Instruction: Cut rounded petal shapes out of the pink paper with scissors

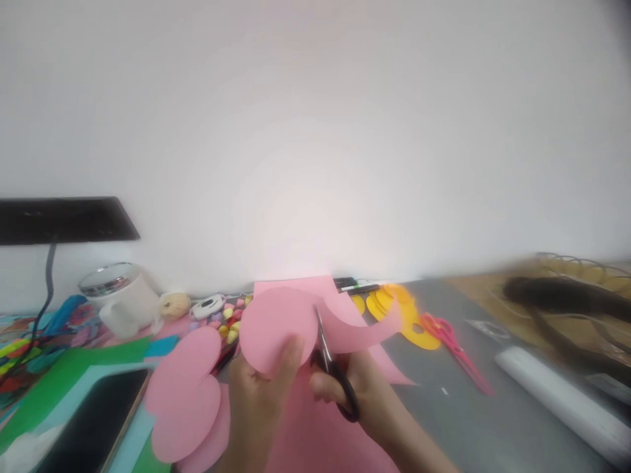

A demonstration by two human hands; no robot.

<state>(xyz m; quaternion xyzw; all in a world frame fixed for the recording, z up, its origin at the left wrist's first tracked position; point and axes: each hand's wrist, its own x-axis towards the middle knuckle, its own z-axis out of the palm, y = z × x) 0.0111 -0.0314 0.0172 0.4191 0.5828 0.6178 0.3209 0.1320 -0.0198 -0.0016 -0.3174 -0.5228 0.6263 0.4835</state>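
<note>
A round pink paper circle (276,322) is pinched in my left hand (263,387), the thumb lying over its front. My right hand (352,387) grips black-handled scissors (323,338), their blades at the circle's right edge. A curved pink offcut (365,332) stretches rightward from the blades; I cannot tell whether it is still joined to the circle. Below and behind the hands lies pink paper (315,427). Several cut pink circles (185,417) overlap on the left, close to my left hand.
A black phone (93,420) rests on coloured sheets at the left, before a white mug (123,305). Yellow paper circles (394,305) and pink scissors (458,351) lie on the right of the grey table (473,420). Farther right is a long white bar (562,401).
</note>
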